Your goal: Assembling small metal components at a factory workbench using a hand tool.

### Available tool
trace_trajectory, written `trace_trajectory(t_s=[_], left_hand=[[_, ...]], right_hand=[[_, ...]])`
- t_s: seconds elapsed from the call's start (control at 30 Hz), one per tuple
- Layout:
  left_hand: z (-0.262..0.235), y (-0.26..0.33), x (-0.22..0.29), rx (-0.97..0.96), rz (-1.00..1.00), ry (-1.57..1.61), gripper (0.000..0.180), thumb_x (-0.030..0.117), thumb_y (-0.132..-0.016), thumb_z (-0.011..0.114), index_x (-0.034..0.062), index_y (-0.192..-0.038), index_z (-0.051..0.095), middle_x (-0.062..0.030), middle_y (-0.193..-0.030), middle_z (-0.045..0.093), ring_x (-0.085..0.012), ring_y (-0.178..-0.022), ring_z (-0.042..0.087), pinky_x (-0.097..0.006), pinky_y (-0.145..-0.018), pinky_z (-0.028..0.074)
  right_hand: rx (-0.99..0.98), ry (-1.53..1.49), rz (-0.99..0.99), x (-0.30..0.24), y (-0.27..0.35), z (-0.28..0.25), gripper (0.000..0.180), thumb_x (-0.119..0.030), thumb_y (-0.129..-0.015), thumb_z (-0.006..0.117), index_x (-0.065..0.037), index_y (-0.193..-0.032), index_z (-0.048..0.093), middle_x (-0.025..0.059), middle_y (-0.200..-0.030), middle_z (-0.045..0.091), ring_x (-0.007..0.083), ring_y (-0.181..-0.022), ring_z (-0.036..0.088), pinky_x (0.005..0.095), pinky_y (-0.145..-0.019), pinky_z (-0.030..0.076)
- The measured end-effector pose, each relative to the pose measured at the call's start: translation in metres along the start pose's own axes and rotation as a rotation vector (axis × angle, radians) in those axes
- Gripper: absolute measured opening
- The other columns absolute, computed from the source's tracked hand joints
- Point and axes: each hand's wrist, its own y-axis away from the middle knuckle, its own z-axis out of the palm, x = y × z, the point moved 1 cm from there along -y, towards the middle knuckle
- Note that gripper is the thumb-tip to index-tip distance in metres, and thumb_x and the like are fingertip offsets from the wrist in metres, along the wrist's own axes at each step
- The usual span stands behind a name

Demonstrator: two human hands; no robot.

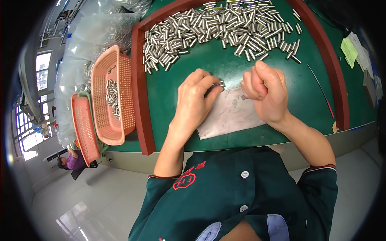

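My left hand [195,94] is closed over the near part of the green tabletop [161,96]. Between its thumb and fingers the ends of short metal pins [220,84] stick out; how many is hidden. To its right, my right hand [270,90] is curled into a fist, thumb uppermost. A small grey end shows at the lower edge of that fist, too little to name. Under and between both hands lies a smudged whitish sheet [231,116]. Beyond them spreads a large heap of loose shiny metal pins [225,26].
Dark red rails [140,96] border the work area. Left of them stand a pink basket [126,96] with some pins, another pink basket [85,128] and clear plastic bags [76,52]. A thin red-handled tool [327,102] and green paper [349,52] lie right. A person [75,160] is far left.
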Motion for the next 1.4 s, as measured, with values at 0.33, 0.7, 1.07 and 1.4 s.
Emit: trace_trajectory(t_s=[0.33,0.7,1.07,1.4], left_hand=[[0.011,-0.003,0.0,0.068,0.23,-0.203,0.014,0.003,-0.065,0.064,0.0019,-0.077,0.056,-0.0074,-0.073,0.049,-0.0241,-0.064,0.049,-0.034,-0.057,0.041],[0.016,0.018,0.025,-0.058,0.162,-0.022,0.021,0.007,-0.065,0.068,0.0029,-0.083,0.059,-0.0072,-0.078,0.049,-0.0235,-0.068,0.05,-0.034,-0.06,0.042],[0.024,0.026,0.023,0.057,0.191,0.033,0.016,0.0,-0.062,0.067,0.0028,-0.077,0.061,-0.0059,-0.076,0.052,-0.0212,-0.066,0.051,-0.031,-0.056,0.043],[0.031,0.028,0.023,0.138,0.187,0.008,0.019,-0.005,-0.06,0.067,0.004,-0.076,0.061,-0.0054,-0.07,0.053,-0.0202,-0.06,0.051,-0.029,-0.051,0.042]], right_hand=[[-0.021,-0.047,0.025,0.001,0.0,-0.003,0.043,-0.021,-0.088,0.037,-0.009,-0.047,0.027,-0.0029,-0.044,0.028,0.0055,-0.042,0.023,0.0229,-0.041,0.019],[-0.017,-0.042,-0.001,0.001,-0.001,-0.002,0.044,-0.022,-0.089,0.035,-0.01,-0.047,0.026,-0.0025,-0.043,0.027,0.006,-0.042,0.02,0.0234,-0.04,0.018],[0.038,-0.105,0.014,-0.003,0.001,-0.006,0.044,-0.024,-0.09,0.031,-0.012,-0.047,0.026,-0.0018,-0.041,0.024,0.0074,-0.04,0.016,0.0245,-0.04,0.015],[0.037,-0.103,0.021,-0.003,0.002,-0.003,0.044,-0.024,-0.089,0.031,-0.012,-0.047,0.026,-0.002,-0.041,0.024,0.0074,-0.04,0.016,0.0244,-0.04,0.016]])
